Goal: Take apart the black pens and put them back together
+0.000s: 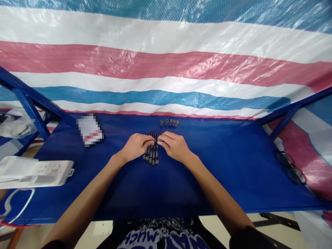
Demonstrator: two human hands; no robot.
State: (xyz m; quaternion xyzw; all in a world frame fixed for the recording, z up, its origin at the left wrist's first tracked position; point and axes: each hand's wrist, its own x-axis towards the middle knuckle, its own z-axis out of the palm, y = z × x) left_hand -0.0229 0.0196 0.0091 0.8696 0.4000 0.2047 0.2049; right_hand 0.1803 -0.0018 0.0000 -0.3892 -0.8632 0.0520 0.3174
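Note:
My left hand (135,147) and my right hand (175,146) meet above the middle of a blue tabletop (207,166). Their fingertips pinch a small dark piece (156,140), too small to name. Just below lies a group of long black rods (151,155) with metal ends, side by side and pointing away from me, partly hidden by my hands. Several short metal sleeves (169,122) stand in a row near the far edge, beyond my fingertips.
A white box (90,129) with a red band lies at the far left. A white power strip (36,172) with its cable sits at the left edge, and dark glasses (290,167) lie at the right. A striped tarp (166,76) hangs behind a blue metal frame (28,103).

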